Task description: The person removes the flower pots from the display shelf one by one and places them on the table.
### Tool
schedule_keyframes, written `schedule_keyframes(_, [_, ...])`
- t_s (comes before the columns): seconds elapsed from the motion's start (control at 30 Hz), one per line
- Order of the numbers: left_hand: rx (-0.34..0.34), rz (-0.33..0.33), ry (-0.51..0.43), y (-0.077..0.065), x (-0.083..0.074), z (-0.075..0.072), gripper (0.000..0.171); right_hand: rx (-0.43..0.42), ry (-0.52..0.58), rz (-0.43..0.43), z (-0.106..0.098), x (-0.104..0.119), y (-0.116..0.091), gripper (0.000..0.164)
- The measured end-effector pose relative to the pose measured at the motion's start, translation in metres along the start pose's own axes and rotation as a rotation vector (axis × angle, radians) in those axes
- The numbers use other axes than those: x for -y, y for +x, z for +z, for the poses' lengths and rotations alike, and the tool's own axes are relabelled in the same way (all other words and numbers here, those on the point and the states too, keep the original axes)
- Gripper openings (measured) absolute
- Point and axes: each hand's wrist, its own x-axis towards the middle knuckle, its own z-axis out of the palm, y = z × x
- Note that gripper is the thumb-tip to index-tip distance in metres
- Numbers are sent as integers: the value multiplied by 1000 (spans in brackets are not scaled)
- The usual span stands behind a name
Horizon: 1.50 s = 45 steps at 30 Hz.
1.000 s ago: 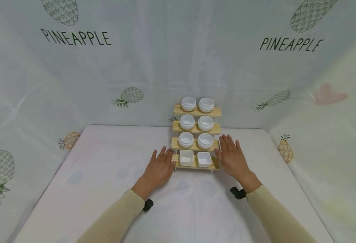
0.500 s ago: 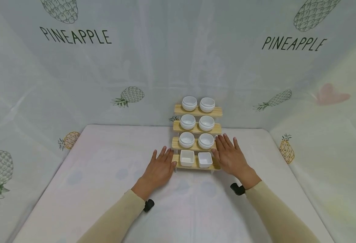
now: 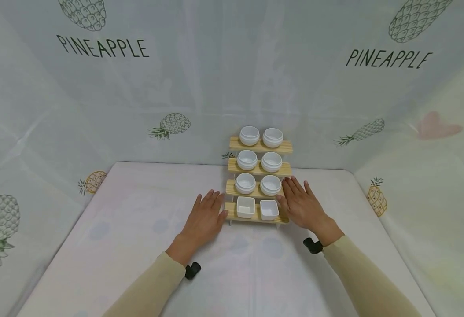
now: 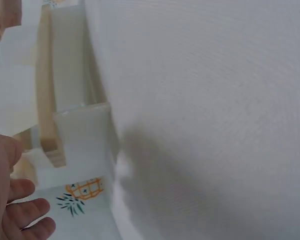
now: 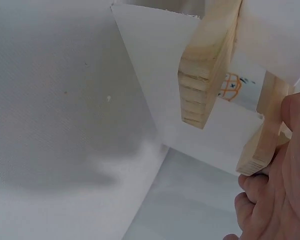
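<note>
A small stepped wooden rack [image 3: 259,168] with several shelves stands at the back middle of the table. Its upper three shelves each carry two round white bowls [image 3: 249,135]. The lowest shelf [image 3: 232,217] carries two square white dishes [image 3: 245,207]. My left hand [image 3: 203,219] lies flat on the table with straight fingers, its thumb beside the lowest shelf's left end. My right hand [image 3: 301,204] is flat with spread fingers at the rack's right side, fingertips by the second shelf. The right wrist view shows the shelf ends [image 5: 205,75] close to the hand [image 5: 275,200]. Neither hand holds anything.
The table [image 3: 137,246] wears a white cloth. Pale sheets printed with pineapples and the word PINEAPPLE wall it in at the back [image 3: 200,88], left and right. Black wrist cameras [image 3: 192,270] sit under both beige sleeves.
My right hand has slid a little left, closer to the rack's right side. The left hand has stayed almost where it was. The head view has shifted slightly.
</note>
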Motion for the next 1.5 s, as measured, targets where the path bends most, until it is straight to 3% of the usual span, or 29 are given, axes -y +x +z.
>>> schedule_keyframes(0.17, [-188, 97, -26, -2, -4, -13, 55, 12, -4, 8, -1, -1, 1, 71])
schedule_keyframes(0.3, [-268, 203, -17, -1, -14, -22, 53, 30, -10, 18, -3, -2, 1, 72])
schedule_keyframes(0.4, [-236, 225, -1, -1, -20, -25, 53, 32, -12, 10, -6, -2, 2, 70])
schedule_keyframes(0.6, [-167, 187, 16, 2, -27, -24, 57, 15, -17, 2, -8, -1, 5, 66])
schedule_keyframes(1.03, [-146, 186, 68, 10, -32, -18, 75, 19, -16, 13, -4, 0, 5, 70])
schedule_keyframes(1.27, [-124, 184, 110, 11, -32, -15, 73, 11, -17, 9, -2, 0, 5, 69])
schedule_keyframes(1.5, [-89, 174, 97, 13, -35, -19, 62, -1, -13, 1, -1, -2, 3, 68])
